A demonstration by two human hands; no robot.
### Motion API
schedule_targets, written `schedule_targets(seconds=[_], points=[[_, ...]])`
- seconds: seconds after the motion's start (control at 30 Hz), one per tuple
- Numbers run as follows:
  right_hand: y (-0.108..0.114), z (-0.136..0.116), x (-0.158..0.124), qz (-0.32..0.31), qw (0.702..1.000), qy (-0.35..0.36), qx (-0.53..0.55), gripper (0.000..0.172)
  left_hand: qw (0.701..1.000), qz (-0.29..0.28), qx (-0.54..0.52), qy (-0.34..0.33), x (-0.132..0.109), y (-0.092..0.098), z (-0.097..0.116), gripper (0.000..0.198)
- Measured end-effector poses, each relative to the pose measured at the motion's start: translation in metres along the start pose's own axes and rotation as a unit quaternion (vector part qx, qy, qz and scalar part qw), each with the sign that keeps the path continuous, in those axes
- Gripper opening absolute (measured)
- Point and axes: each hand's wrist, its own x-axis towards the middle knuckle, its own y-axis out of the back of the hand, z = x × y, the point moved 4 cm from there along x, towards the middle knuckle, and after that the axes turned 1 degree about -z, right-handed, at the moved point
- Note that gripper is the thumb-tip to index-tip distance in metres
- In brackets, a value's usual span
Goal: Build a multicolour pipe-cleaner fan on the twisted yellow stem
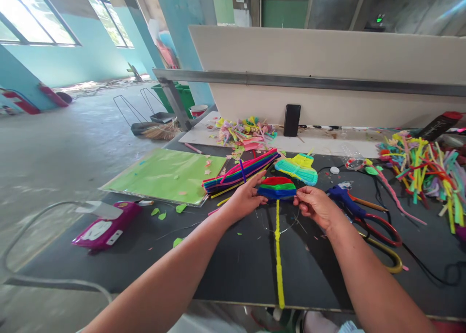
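Note:
Between my hands is a striped pipe-cleaner piece (277,188), with red, green and blue bands and a rounded top. My left hand (248,193) pinches its left end; my right hand (312,204) pinches the right end. Below it a yellow pipe cleaner (278,255) runs straight down to the table's front edge; I cannot tell whether the two are joined. Beyond my left hand lies a bundle of coloured pipe cleaners (236,175). A yellow and turquoise pipe-cleaner piece (297,169) rests just behind the striped one.
Right of my right hand lie a blue glue gun (344,202) and red-handled scissors (382,230). A green sheet (163,175) and a magenta packet (109,226) are on the left. Pipe-cleaner scraps (422,165) pile at far right. A phone (291,120) leans against the back board.

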Motion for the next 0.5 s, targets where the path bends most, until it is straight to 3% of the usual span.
schedule_targets(seconds=[0.27, 0.5], points=[[-0.0015, -0.0036, -0.0024, 0.004, 1.000, 0.010, 0.007, 0.032, 1.000, 0.017, -0.022, -0.005, -0.0018, 0.0019, 0.0048, 0.067], [-0.0015, -0.0039, -0.0024, 0.008, 1.000, 0.015, -0.003, 0.032, 0.998, 0.007, -0.055, 0.000, -0.0011, 0.0011, 0.0016, 0.070]])
